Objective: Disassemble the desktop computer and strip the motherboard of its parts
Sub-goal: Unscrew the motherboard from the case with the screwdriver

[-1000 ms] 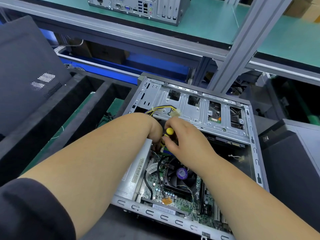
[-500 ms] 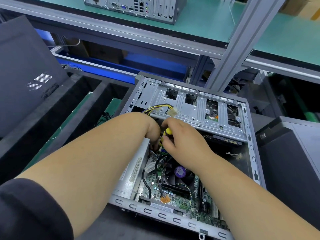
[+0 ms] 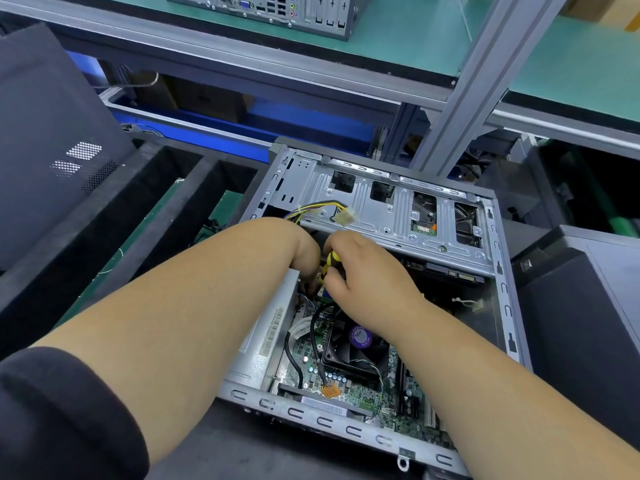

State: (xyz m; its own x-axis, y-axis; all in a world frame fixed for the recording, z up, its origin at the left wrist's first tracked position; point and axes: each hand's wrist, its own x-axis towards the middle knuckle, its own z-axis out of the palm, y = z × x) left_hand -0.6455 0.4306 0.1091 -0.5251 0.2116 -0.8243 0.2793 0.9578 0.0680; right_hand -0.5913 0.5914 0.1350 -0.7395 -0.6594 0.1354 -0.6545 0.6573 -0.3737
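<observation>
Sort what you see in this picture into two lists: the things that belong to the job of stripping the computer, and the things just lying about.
Part of the job:
open computer case
motherboard
cooling fan
screwdriver, held in the right hand
left hand, reaching inside
loose cable plug

Just lying about:
second computer on the green shelf
black panel at left

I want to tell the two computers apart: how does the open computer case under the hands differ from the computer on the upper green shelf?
The open computer case lies on its side with the panel off, so its motherboard and fan show; the computer on the shelf is closed and shows only its rear ports. The open case has both hands inside it; nothing touches the shelf one. The open case is near; the shelf one is farther, cut off by the frame. Both have grey metal bodies.
</observation>
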